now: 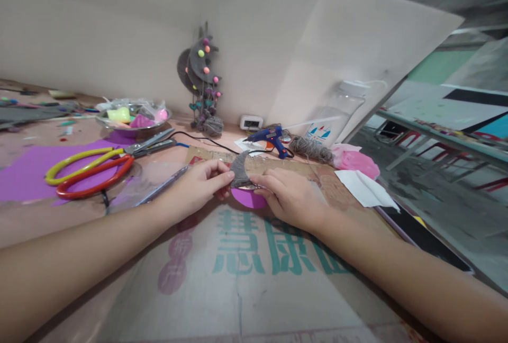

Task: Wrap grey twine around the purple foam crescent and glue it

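Note:
Between both hands is a small grey crescent moon (239,167) that looks like felt or wound yarn. My left hand (210,180) pinches its left edge between thumb and fingers. From the other side, my right hand (286,193) presses fingertips on its lower right edge. A rounded purple piece (249,198) shows just below the crescent, near the right fingertips; whether it is joined to the crescent I cannot tell. Under the hands lies a printed cardboard sheet (190,290). Just beyond them a blue glue gun (270,135) rests with a small red light showing.
Scissors (93,171) with yellow and red handles lie on purple sheet (24,171) at left, near a pen (162,185). Behind stand a metal bowl (135,127), hanging moon ornament (203,68), small clock (251,122), grey yarn (311,148) and clear bottle (337,113). Pink plastic (357,161) is right.

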The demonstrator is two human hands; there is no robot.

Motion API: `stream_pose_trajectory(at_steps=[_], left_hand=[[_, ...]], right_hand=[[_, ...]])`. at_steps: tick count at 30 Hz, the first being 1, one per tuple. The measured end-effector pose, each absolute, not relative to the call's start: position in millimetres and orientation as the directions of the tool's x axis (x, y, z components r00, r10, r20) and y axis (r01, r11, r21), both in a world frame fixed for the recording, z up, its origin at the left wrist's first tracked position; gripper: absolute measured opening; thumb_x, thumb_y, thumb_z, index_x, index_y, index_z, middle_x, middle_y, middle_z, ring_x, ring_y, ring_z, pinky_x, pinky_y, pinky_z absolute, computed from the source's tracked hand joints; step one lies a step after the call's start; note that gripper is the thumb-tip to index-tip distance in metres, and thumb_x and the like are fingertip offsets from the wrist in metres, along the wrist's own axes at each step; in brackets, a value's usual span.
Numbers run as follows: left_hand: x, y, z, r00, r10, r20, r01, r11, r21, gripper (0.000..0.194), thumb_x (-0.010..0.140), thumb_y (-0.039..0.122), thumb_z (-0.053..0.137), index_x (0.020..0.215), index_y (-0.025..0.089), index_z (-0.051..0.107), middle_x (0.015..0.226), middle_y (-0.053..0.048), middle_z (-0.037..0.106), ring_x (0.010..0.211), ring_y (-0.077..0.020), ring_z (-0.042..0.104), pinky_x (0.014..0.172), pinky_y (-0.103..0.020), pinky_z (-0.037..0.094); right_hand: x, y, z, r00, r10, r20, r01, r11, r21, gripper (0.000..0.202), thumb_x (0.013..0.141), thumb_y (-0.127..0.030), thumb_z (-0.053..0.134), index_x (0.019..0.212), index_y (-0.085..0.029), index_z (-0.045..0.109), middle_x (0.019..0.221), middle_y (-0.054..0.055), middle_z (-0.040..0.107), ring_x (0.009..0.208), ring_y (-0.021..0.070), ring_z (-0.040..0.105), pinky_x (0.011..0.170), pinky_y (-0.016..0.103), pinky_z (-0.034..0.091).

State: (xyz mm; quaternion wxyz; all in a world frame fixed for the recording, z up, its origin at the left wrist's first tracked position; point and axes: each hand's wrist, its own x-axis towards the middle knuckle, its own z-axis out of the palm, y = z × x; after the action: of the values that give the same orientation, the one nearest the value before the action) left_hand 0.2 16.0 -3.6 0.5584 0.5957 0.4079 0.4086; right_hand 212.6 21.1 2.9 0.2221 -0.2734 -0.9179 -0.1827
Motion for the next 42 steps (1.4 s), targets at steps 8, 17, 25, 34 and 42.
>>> stream_pose_trajectory(at_steps=[8,17,25,34,42], left_hand=[[-0.7,16.4,-5.0,0.332,0.942,0.042,0.064,-0.067,0.996,0.02,0.08,0.033,0.055,0.07,0.017,0.049,0.058,0.003,0.056,0.056,-0.0091,0.052,0.057,-0.021,0.042],[0.3,17.5,-5.0,0.331,0.942,0.061,0.053,-0.083,0.995,0.019,0.082,0.032,0.054,0.071,0.017,0.049,0.057,0.004,0.055,0.054,-0.0084,0.05,0.054,-0.02,0.038],[0.6,16.0,-3.2,0.335,0.939,0.077,0.075,-0.108,0.991,0.018,0.082,0.031,0.053,0.071,0.017,0.048,0.058,0.004,0.055,0.055,-0.0087,0.051,0.058,-0.021,0.04],[0.0,14.7,-3.9,0.334,0.94,0.065,0.086,-0.099,0.991,0.019,0.082,0.031,0.054,0.071,0.017,0.048,0.059,0.004,0.056,0.056,-0.0092,0.052,0.06,-0.023,0.042],[-0.3,17.5,-7.6,0.341,0.938,0.07,0.065,-0.098,0.993,0.02,0.08,0.033,0.055,0.07,0.017,0.048,0.058,0.004,0.056,0.055,-0.0101,0.053,0.06,-0.024,0.043]], right_hand=[[212.3,21.6,2.9,-0.749,0.421,0.511,0.579,0.792,0.197,0.021,0.086,-0.012,0.042,0.097,-0.015,0.059,0.071,0.004,0.059,0.066,0.0153,0.051,0.058,0.025,0.037],[212.2,17.3,5.0,-0.731,0.425,0.534,0.585,0.793,0.169,0.02,0.087,-0.015,0.042,0.1,-0.014,0.058,0.078,0.006,0.061,0.072,0.0174,0.054,0.063,0.028,0.041],[206.4,13.0,6.9,-0.754,0.433,0.493,0.601,0.759,0.252,0.022,0.086,-0.013,0.04,0.098,-0.014,0.058,0.073,0.005,0.059,0.068,0.0166,0.05,0.06,0.027,0.037],[207.9,13.9,4.7,-0.756,0.458,0.468,0.614,0.744,0.263,0.023,0.09,-0.019,0.038,0.101,-0.015,0.058,0.075,0.004,0.057,0.067,0.0164,0.048,0.059,0.028,0.032],[211.1,18.1,1.4,-0.782,0.437,0.445,0.59,0.75,0.299,0.024,0.089,-0.015,0.04,0.104,-0.017,0.058,0.075,0.003,0.057,0.066,0.0155,0.046,0.058,0.028,0.03]])
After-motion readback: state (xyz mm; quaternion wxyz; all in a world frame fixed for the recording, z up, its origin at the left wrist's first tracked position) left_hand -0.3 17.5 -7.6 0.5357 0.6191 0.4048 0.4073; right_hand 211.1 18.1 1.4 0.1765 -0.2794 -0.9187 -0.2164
